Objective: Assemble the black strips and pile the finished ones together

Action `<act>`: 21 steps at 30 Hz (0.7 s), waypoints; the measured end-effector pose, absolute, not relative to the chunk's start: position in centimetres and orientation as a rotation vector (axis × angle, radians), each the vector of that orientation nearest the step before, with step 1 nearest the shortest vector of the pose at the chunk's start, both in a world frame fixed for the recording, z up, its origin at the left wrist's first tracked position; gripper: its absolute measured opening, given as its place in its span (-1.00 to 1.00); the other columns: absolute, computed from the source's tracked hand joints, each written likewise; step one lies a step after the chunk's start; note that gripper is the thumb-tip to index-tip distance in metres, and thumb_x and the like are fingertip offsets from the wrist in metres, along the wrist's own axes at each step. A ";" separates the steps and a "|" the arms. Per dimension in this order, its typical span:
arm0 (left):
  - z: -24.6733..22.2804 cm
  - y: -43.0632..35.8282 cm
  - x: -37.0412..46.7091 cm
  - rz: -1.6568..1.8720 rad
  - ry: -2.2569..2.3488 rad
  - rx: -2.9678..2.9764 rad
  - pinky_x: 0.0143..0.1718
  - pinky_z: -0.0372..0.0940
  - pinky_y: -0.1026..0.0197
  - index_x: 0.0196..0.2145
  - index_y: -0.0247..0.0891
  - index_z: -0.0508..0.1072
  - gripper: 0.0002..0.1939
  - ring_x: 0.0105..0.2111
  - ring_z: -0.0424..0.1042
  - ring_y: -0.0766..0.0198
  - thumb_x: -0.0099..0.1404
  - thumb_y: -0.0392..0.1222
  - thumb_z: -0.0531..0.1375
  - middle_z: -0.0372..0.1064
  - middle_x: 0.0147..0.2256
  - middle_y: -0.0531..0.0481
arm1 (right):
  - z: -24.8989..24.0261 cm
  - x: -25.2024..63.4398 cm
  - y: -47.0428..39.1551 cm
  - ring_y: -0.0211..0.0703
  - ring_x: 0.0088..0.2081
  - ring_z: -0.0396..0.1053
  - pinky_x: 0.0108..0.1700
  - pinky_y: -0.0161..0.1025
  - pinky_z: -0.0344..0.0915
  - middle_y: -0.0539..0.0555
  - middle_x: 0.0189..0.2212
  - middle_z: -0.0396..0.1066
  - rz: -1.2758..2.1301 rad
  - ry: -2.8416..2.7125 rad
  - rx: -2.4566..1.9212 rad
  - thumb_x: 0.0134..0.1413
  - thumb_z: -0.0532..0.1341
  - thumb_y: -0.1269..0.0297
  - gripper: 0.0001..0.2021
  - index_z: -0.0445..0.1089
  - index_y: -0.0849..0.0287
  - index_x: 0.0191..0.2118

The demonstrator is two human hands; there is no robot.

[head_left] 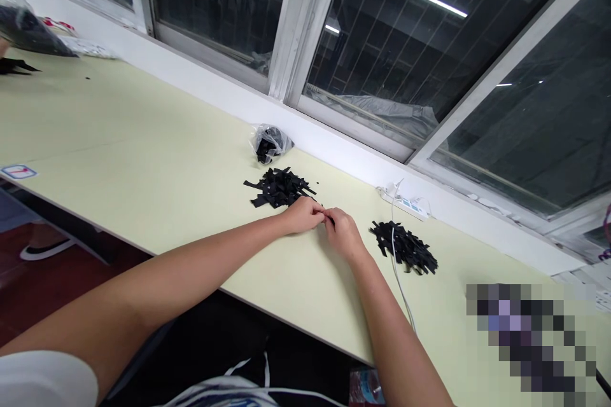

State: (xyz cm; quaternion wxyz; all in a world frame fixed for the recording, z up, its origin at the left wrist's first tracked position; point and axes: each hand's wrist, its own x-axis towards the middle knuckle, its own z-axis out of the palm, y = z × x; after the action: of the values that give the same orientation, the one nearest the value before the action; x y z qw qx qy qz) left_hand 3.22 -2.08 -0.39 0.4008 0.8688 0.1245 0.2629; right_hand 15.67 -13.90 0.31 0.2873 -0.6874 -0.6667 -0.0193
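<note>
Over the pale yellow table [191,184], my left hand [304,214] and my right hand [344,234] meet fingertip to fingertip. Both are closed in a pinch. A bit of black strip [330,220] shows between the fingers; most of it is hidden by them. Just behind my left hand lies a loose pile of short black fabric-like strips [279,187], some with tiny pale marks. Another heap of black strips [405,247] is to the right of my right hand, apart from it.
A clear plastic bag [271,143] with black pieces stands by the wall. A white cable [398,280] crosses the right heap from a power strip [405,203]. A larger bag [28,25] lies far left, near part of another person's hand [3,47]. Windows line the back.
</note>
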 end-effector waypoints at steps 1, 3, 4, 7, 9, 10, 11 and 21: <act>-0.5 -2.0 3.2 0.669 0.324 2.194 -0.47 0.13 0.28 -0.47 -0.30 0.59 -0.71 -0.55 0.30 0.32 0.12 -0.33 0.05 0.39 -0.62 0.08 | 0.3 15.6 -13.9 -0.09 -0.20 0.38 -0.16 -0.22 0.23 0.12 -0.25 0.48 -0.045 -1.781 -1.836 0.21 0.04 0.44 -0.74 0.47 0.13 -0.20; -0.6 -1.9 3.3 0.677 0.354 2.190 -0.50 0.12 0.28 -0.56 -0.31 0.53 -0.72 -0.59 0.28 0.33 0.12 -0.32 0.04 0.36 -0.65 0.07 | 0.3 15.4 -13.8 -0.09 -0.22 0.38 -0.16 -0.22 0.24 0.11 -0.27 0.48 -0.028 -1.774 -1.829 0.20 0.04 0.44 -0.74 0.48 0.12 -0.22; -0.7 -1.9 3.4 0.680 0.367 2.187 -0.51 0.12 0.28 -0.59 -0.31 0.51 -0.72 -0.60 0.27 0.33 0.12 -0.32 0.04 0.34 -0.67 0.06 | 0.3 15.3 -13.8 -0.10 -0.22 0.39 -0.16 -0.22 0.24 0.11 -0.27 0.48 -0.018 -1.765 -1.823 0.20 0.03 0.43 -0.74 0.48 0.12 -0.24; -0.8 -1.6 3.5 0.676 0.388 2.168 -0.53 0.10 0.28 -0.61 -0.31 0.49 -0.72 -0.63 0.25 0.34 0.13 -0.33 0.03 0.31 -0.68 0.06 | 0.4 15.1 -13.7 -0.11 -0.24 0.40 -0.15 -0.23 0.24 0.11 -0.28 0.49 0.018 -1.722 -1.792 0.20 0.04 0.41 -0.75 0.48 0.13 -0.27; -0.8 -1.5 3.5 0.676 0.389 2.159 -0.54 0.09 0.29 -0.61 -0.32 0.48 -0.72 -0.63 0.25 0.35 0.13 -0.34 0.02 0.31 -0.68 0.06 | 0.4 14.9 -13.7 -0.11 -0.24 0.41 -0.16 -0.23 0.25 0.10 -0.28 0.50 0.046 -1.688 -1.768 0.19 0.06 0.39 -0.77 0.48 0.13 -0.27; -0.7 -1.4 3.5 0.679 0.390 2.157 -0.54 0.09 0.29 -0.61 -0.32 0.47 -0.72 -0.63 0.24 0.36 0.13 -0.34 0.02 0.30 -0.69 0.07 | 0.4 14.9 -13.7 -0.11 -0.25 0.41 -0.17 -0.23 0.25 0.09 -0.28 0.51 0.062 -1.672 -1.758 0.19 0.06 0.38 -0.77 0.48 0.13 -0.26; -0.7 -1.4 3.5 0.683 0.391 2.157 -0.53 0.09 0.30 -0.62 -0.32 0.46 -0.72 -0.63 0.24 0.36 0.13 -0.35 0.02 0.29 -0.69 0.07 | 0.4 14.9 -13.7 -0.11 -0.25 0.42 -0.18 -0.23 0.26 0.09 -0.28 0.51 0.076 -1.657 -1.750 0.19 0.07 0.37 -0.78 0.49 0.12 -0.26; -1.3 -1.3 3.8 0.744 0.299 2.331 -0.40 0.17 0.28 -0.31 -0.30 0.60 -0.72 -0.44 0.39 0.29 0.20 -0.32 0.08 0.52 -0.42 -0.01 | -0.1 16.0 -13.6 -0.11 -0.31 0.40 -0.20 -0.22 0.26 0.10 -0.33 0.51 0.084 -1.524 -1.842 0.15 0.08 0.26 -0.75 0.49 0.17 -0.22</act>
State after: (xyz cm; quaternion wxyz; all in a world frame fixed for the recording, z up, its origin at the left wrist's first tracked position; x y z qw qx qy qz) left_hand 3.76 -1.28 -1.33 0.3317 0.8920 0.1143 0.2849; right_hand 16.02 -13.65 -0.08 0.3661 -0.7167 -0.5927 0.0327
